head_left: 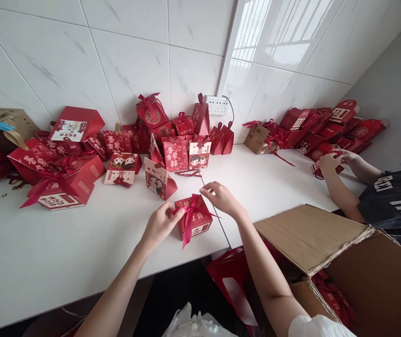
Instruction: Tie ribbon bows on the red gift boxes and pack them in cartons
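Observation:
A red gift box (197, 230) with white and gold print stands near the table's front edge. A dark pink ribbon (188, 229) is tied in a bow across its top, with tails hanging down the front and out to the right. My left hand (159, 223) is at the box's left side, fingers curled and thumb on the bow, pinching the ribbon. Just above the box's right back corner, my right hand (223, 199) hovers with fingers slightly bent and apart, nothing visible in them. Behind the left hand stands a tent-shaped red box (159, 179) with a cartoon couple.
Several red boxes (175, 154) line the wall, with a larger ribboned box (67, 180) at left. An open carton (313, 236) holding red items stands front right. Beyond it, a co-worker's hands (337, 160) handle a red box beside a pile (313, 126). A power strip (216, 106) hangs on the wall.

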Demonstrator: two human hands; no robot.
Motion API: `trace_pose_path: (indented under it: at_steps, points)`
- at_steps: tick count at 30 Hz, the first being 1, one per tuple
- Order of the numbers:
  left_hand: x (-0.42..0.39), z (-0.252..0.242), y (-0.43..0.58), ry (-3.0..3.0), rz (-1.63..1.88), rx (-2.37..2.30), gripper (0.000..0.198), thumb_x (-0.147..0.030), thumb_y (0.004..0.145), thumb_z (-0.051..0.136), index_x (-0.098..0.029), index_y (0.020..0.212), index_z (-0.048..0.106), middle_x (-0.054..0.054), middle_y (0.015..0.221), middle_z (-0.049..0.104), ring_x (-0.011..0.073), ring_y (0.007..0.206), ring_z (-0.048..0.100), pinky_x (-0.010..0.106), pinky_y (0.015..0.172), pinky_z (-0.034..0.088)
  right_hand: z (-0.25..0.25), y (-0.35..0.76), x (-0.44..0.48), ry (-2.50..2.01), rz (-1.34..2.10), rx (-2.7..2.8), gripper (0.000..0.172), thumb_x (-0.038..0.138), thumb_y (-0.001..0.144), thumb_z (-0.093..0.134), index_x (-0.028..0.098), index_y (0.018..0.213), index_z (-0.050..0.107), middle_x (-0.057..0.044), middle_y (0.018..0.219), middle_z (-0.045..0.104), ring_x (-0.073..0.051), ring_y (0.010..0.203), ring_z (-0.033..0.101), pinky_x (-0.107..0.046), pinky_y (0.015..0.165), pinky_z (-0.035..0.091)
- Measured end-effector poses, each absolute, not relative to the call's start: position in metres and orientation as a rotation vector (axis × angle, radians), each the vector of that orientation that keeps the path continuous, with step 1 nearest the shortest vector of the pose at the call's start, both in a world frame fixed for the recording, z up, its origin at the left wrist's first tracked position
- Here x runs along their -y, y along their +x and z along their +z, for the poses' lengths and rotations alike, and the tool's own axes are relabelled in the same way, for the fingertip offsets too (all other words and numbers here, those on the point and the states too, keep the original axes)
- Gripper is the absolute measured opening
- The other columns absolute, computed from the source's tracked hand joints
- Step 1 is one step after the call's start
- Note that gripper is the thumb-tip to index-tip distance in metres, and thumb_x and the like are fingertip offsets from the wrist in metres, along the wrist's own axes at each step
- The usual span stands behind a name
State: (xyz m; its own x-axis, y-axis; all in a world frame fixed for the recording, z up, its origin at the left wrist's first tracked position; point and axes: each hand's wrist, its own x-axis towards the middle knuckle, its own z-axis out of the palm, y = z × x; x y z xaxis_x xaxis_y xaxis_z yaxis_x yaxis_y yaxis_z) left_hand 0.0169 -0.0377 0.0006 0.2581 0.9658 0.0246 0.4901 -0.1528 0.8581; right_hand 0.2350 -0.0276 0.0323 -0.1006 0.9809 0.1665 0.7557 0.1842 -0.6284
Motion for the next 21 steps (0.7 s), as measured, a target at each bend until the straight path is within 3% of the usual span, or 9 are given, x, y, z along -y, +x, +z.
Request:
trace_pose_path:
  at_steps: [6,9,11,15,21]
  points:
    - [0.036,-0.004,0.016,1.717,0.873,-1.222,0.028,-0.045,0.081,0.049,-0.021,0.067,0.047,-0.002,0.067,0.053,0.0145,0.065,0.054,0.025,0.064,0.045,0.017,0.213,0.027,-1.443,0.664,1.831,0.008,0.028,0.079,0.062,0.019,0.079,0.062,-0.005,0.093,0.061,-0.017,0.083,0.059,-0.030,0.076,0.047]
    - [0.032,-0.006,0.020,1.815,1.040,-1.199,0.022,-0.041,0.080,0.050,-0.021,0.071,0.051,0.004,0.092,0.058,0.0193,0.093,0.058,0.030,0.083,0.046,0.017,0.212,0.047,-1.438,0.551,1.696,0.007,0.026,0.080,0.059,0.020,0.077,0.059,-0.006,0.098,0.058,-0.018,0.089,0.058,-0.032,0.080,0.045]
    - [0.030,-0.007,0.024,1.838,1.103,-1.164,0.020,-0.039,0.080,0.051,-0.021,0.073,0.052,0.007,0.107,0.058,0.0217,0.109,0.054,0.033,0.092,0.044,0.017,0.211,0.059,-1.476,0.520,1.594,0.011,0.029,0.080,0.057,0.020,0.074,0.056,-0.004,0.089,0.058,-0.017,0.080,0.056,-0.031,0.074,0.045]
    - [0.027,-0.009,0.032,1.761,1.050,-1.168,0.019,-0.039,0.081,0.050,-0.021,0.076,0.052,0.007,0.101,0.063,0.0208,0.098,0.060,0.035,0.087,0.048,0.008,0.206,0.073,-1.505,0.730,1.337,0.020,0.037,0.079,0.056,0.020,0.070,0.050,0.002,0.063,0.052,-0.013,0.056,0.047,-0.026,0.053,0.039]
    - [0.035,-0.015,0.039,1.506,1.130,-1.273,0.022,-0.041,0.076,0.054,-0.020,0.076,0.053,0.006,0.093,0.064,0.0208,0.090,0.062,0.033,0.082,0.049,-0.013,0.199,0.078,-1.302,0.963,1.024,0.028,0.045,0.077,0.058,0.021,0.086,0.048,0.005,0.060,0.048,-0.011,0.049,0.044,-0.023,0.047,0.036]
